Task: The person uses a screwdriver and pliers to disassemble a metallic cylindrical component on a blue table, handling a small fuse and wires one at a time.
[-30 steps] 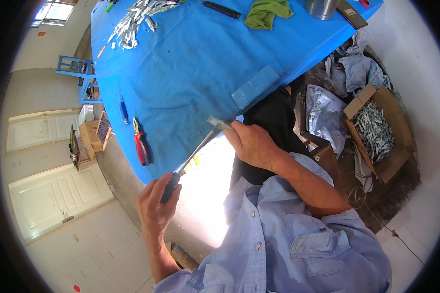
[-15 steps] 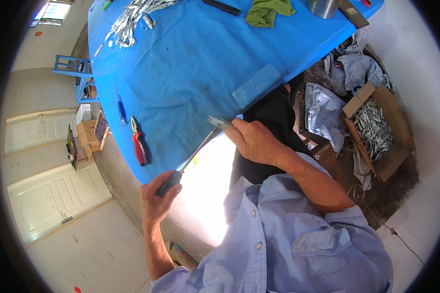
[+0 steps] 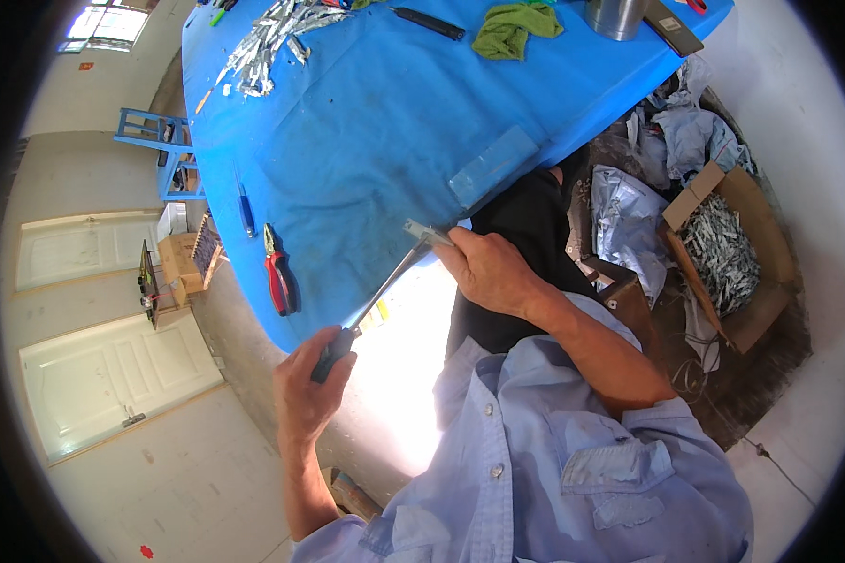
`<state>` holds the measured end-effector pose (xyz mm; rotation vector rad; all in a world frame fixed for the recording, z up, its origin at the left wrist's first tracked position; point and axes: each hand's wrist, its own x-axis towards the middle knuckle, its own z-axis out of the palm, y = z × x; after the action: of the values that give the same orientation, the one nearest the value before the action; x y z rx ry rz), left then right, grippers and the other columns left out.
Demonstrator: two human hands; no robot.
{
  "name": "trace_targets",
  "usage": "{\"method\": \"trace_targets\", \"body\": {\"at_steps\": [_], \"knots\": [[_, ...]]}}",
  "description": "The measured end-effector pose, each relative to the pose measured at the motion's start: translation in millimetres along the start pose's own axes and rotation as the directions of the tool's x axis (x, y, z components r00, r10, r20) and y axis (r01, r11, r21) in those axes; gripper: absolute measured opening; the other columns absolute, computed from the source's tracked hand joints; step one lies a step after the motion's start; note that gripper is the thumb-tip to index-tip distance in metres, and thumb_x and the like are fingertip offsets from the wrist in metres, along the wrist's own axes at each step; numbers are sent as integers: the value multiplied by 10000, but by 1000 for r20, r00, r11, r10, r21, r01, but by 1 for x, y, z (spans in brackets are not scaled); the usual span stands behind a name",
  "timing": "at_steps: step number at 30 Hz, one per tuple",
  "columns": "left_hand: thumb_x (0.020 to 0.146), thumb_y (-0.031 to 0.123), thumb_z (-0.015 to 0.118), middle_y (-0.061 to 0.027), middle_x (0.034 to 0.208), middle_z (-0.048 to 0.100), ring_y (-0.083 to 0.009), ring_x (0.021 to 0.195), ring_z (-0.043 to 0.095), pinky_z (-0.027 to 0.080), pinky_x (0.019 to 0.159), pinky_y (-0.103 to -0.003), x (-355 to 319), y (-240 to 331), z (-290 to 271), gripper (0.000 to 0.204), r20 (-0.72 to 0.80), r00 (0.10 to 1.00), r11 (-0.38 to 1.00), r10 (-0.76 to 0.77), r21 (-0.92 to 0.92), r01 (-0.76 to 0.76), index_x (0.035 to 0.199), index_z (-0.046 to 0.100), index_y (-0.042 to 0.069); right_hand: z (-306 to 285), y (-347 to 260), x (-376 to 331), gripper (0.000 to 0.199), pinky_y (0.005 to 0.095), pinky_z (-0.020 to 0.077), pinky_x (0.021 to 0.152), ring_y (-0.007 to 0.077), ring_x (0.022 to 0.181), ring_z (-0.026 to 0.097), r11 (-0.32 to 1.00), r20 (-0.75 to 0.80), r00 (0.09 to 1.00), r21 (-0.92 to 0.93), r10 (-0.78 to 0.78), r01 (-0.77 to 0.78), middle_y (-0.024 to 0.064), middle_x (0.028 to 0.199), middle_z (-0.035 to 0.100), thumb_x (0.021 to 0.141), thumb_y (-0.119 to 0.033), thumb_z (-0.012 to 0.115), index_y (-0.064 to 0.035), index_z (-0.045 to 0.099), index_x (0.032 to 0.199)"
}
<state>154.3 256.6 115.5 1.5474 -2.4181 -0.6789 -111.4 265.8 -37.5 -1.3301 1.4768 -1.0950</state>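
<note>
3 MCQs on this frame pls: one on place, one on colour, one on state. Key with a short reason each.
1. Where do the red-handled pliers lie?
A. in the cardboard box
B. on the blue table near its edge
C. on the floor

2. What colour is the cloth at the table's far side?
A. green
B. white
C. red

3. What is the left hand doing?
A. resting open on the table
B. gripping a tool handle
C. holding the cloth

Key: B, the pliers lie on the blue cover beside a screwdriver. A, the crumpled cloth is green. B, its fingers wrap the dark handle while the right hand holds a small metal piece at the tool's tip.
</note>
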Motion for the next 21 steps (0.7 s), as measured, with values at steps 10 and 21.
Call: {"method": "trace_targets", "body": {"at_steps": [10, 21], "knots": [[834, 16, 789, -131, 896, 715, -206, 721, 697, 536, 631, -310, -12, 6, 5, 346, -63, 988, 977, 142, 169, -130, 1167, 695, 18, -2, -4, -1, 324, 564, 475, 654, 479, 725, 632, 999, 23, 999, -7, 49, -49, 247, 736, 648, 1027, -313, 571, -17, 563, 895], [827, -15, 779, -130, 880, 708, -277, 717, 695, 542, 617, -365, -4, 29, -3, 359, 5, 963, 894, 268, 372, -250, 1173, 686, 13, 2, -3, -2, 311, 552, 488, 587, 436, 630, 641, 979, -14, 999, -202, -40, 36, 219, 666, 640, 1008, -319, 601, -28, 548, 913]]}}
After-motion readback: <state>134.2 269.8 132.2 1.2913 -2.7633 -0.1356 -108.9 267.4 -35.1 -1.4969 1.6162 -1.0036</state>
